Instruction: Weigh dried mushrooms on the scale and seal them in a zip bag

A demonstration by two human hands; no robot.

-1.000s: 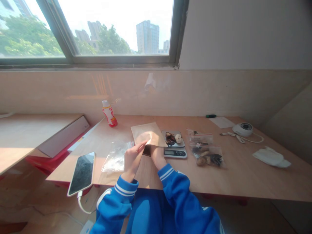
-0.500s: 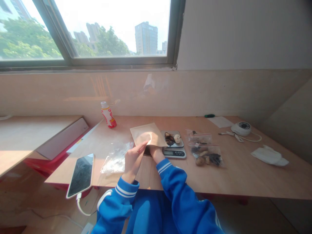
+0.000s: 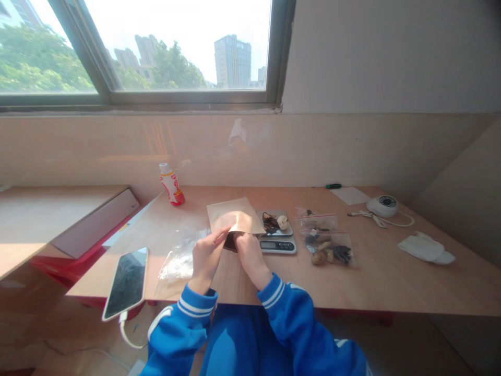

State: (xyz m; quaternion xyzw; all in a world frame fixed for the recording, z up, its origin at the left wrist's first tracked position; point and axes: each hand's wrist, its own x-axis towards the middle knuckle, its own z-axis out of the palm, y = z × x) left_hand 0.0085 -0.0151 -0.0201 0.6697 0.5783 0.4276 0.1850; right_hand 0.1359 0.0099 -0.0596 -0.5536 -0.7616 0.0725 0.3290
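1. Above the table (image 3: 376, 284), in the head view, a tan paper bag (image 3: 235, 213) is held just beside the scale (image 3: 278, 246), its dark mouth turned toward the person.
2. The bag's near edge is pinched between the closed fingertips of the left hand (image 3: 206, 256). The right hand (image 3: 251, 256) is curled at the mouth; its fingertips are partly hidden, so whether anything is gripped cannot be told.
3. The work is judged to be partway through: dried pieces (image 3: 271, 223) are already laid on the scale, and others are enclosed in clear bags (image 3: 329, 246). The paper bag is not yet closed; what is left inside cannot be seen.
4. The pale wooden surface is shared with a phone (image 3: 127, 282), a bottle (image 3: 171, 185) and a white cloth (image 3: 426, 248). The room is lit by a wide window (image 3: 188, 47).
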